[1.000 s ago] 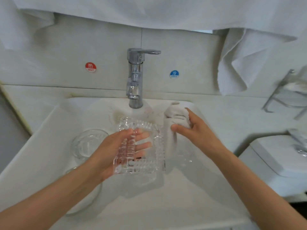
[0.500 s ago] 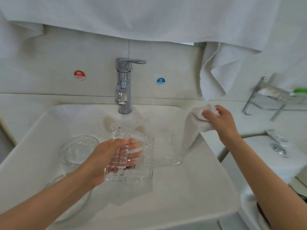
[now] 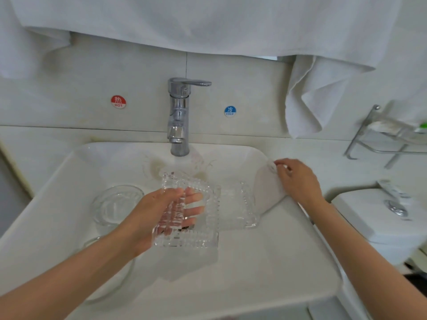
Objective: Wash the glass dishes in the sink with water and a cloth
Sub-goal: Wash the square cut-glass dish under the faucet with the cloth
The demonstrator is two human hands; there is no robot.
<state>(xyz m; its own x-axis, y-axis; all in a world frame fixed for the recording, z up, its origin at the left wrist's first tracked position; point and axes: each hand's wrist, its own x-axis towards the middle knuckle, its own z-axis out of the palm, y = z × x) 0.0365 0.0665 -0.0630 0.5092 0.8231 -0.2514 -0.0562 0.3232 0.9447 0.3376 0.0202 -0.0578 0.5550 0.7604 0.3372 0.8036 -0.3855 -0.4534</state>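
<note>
Rinsing looks to me like the step in hand. I have the left hand [image 3: 161,211] with fingers and thumb curled round a ribbed square dish [image 3: 184,236], holding it tilted over the middle of the sink [image 3: 254,262], just below the tap [image 3: 179,116], where water appears to splash. The right hand [image 3: 298,179] pinches the top of the cloth [image 3: 268,192] at the sink's right rim. The cloth hangs down the inner wall, apart from the held dish.

I judge the next move calls for carrying the cloth across to that dish and working it along the ribs. The left hand needs a firm hold, since wet cut glass is likely slippery.

My count:
- Two ribbed square dishes: the one held, and a second dish [image 3: 235,204] lying in the basin just to its right.
- Two rounded ones at the left: a round bowl [image 3: 115,204], and another bowl [image 3: 120,282] nearer me, partly hidden by the left forearm.
- One cloth in use.
- One tap.
</note>
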